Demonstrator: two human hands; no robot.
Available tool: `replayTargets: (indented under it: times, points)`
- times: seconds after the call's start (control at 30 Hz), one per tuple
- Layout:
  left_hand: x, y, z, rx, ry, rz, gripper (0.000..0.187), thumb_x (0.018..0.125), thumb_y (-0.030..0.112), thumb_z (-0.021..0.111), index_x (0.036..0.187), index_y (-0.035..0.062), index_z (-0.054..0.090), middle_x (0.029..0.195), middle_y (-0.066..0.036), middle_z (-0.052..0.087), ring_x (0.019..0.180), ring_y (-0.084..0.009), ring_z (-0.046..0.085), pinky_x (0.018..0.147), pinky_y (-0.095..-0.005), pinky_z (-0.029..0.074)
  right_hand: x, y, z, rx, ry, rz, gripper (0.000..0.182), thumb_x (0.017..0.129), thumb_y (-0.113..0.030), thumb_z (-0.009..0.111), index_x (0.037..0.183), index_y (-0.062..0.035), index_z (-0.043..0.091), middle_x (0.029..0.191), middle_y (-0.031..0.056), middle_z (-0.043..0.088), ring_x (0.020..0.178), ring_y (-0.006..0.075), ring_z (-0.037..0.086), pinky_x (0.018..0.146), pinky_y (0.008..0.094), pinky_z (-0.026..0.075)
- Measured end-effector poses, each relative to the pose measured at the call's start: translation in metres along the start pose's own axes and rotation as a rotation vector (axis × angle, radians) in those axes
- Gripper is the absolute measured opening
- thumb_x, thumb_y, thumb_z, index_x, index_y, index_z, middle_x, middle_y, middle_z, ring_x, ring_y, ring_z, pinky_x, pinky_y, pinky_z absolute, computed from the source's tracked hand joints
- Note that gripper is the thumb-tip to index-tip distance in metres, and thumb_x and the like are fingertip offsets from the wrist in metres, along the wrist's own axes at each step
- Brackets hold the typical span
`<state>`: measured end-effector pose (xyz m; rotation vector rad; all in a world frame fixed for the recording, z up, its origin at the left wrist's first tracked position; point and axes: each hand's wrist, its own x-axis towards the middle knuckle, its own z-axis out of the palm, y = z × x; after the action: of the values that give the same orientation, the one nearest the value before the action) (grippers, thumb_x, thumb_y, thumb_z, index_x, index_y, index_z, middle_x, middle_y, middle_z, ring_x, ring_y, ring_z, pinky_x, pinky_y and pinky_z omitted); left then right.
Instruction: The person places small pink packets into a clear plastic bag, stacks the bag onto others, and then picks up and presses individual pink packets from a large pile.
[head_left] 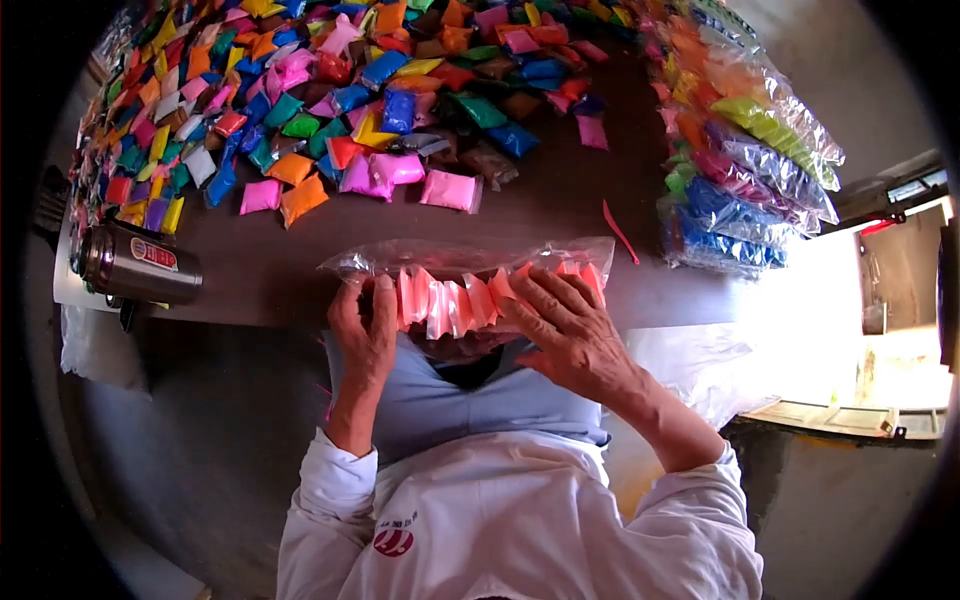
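Note:
A row of coral-pink packets point(452, 305) stands on edge, packed side by side near the table's front edge. Around and behind them lies a clear plastic bag point(440, 257). My left hand point(362, 325) grips the left end of this bag, its thumb against the end packet. Across the right part of the row lies my right hand point(572, 325), palm down with fingers stretched out, covering some packets. The lower side of the row is partly hidden by the table edge and my lap.
Many small coloured packets point(397, 112) are heaped over the back and left of the table point(560, 205). Filled clear bags point(740, 190) are stacked at the right. A thin red strip point(620, 232) lies before them. A steel flask point(145, 265) lies at the left edge.

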<state>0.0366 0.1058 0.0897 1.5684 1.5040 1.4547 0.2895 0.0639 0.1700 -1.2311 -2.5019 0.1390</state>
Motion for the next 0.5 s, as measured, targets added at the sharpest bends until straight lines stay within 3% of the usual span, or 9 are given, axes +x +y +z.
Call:
replayTargets:
  times: [0.17, 0.33, 0.4, 0.5]
  points:
    - [0.007, 0.0, -0.003, 0.044, -0.06, -0.063, 0.03, 0.094, 0.026, 0.055, 0.083, -0.002, 0.057, 0.074, -0.016, 0.059, 0.066, -0.0273, 0.056, 0.063, -0.0385, 0.044, 0.019, 0.023, 0.015, -0.01, 0.104, -0.094, 0.035, 0.077, -0.012, 0.063, 0.111, -0.0055, 0.064, 0.124, 0.0114, 0.059, 0.115, 0.0273, 0.054, 0.097, 0.0421, 0.042]
    - [0.018, 0.005, -0.005, 0.103, -0.081, -0.099, 0.035, 0.097, 0.031, 0.05, 0.086, -0.0011, 0.059, 0.077, -0.018, 0.06, 0.071, -0.0287, 0.058, 0.066, -0.0383, 0.046, 0.033, 0.037, 0.017, 0.028, 0.118, -0.123, 0.031, 0.074, -0.013, 0.063, 0.104, -0.0053, 0.064, 0.116, 0.0106, 0.062, 0.11, 0.0261, 0.056, 0.094, 0.0402, 0.044]
    - [0.021, 0.006, -0.005, 0.148, -0.07, -0.078, 0.038, 0.098, 0.033, 0.048, 0.087, -0.0009, 0.06, 0.078, -0.018, 0.061, 0.072, -0.0293, 0.059, 0.067, -0.0381, 0.046, 0.036, 0.037, 0.016, 0.044, 0.138, -0.088, 0.029, 0.071, -0.006, 0.07, 0.099, -0.0069, 0.068, 0.111, 0.0085, 0.066, 0.107, 0.0251, 0.06, 0.091, 0.037, 0.047]
    - [0.024, 0.014, -0.006, 0.064, -0.105, -0.16, 0.041, 0.099, 0.036, 0.046, 0.089, -0.001, 0.061, 0.08, -0.018, 0.062, 0.075, -0.0295, 0.059, 0.069, -0.0377, 0.047, 0.041, 0.048, 0.017, 0.037, 0.067, -0.102, 0.021, 0.075, -0.007, 0.066, 0.096, -0.0067, 0.068, 0.108, 0.0073, 0.066, 0.104, 0.0243, 0.061, 0.089, 0.0371, 0.048]
